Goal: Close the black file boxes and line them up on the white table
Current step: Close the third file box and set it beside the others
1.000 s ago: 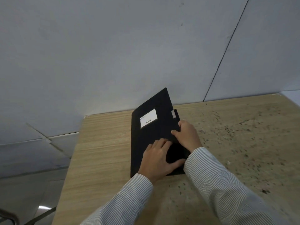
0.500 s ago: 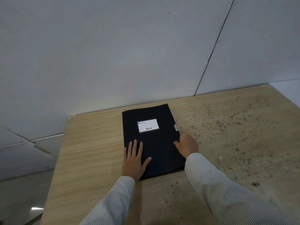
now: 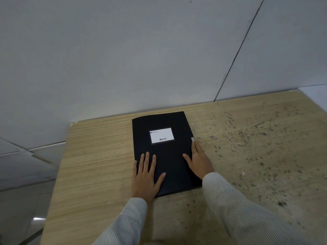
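Note:
A black file box [image 3: 168, 151] lies flat and closed on a light wooden table [image 3: 92, 156], its white label [image 3: 161, 135] facing up. My left hand [image 3: 146, 175] rests flat on the near left part of the lid, fingers spread. My right hand [image 3: 199, 160] lies along the box's right edge with the thumb on the lid and the fingertips near a small grey tab [image 3: 192, 139].
A grey panelled wall [image 3: 159, 59] stands just behind the table. The table's right half [image 3: 256, 147] is speckled with dark marks. The table's left edge drops to a tiled floor [image 3: 23, 174]. A white surface corner [image 3: 315, 96] shows at the far right.
The lid, raised a second ago, now lies flat. My left hand went from the inside of the box onto the lid; my right hand slid to the right edge.

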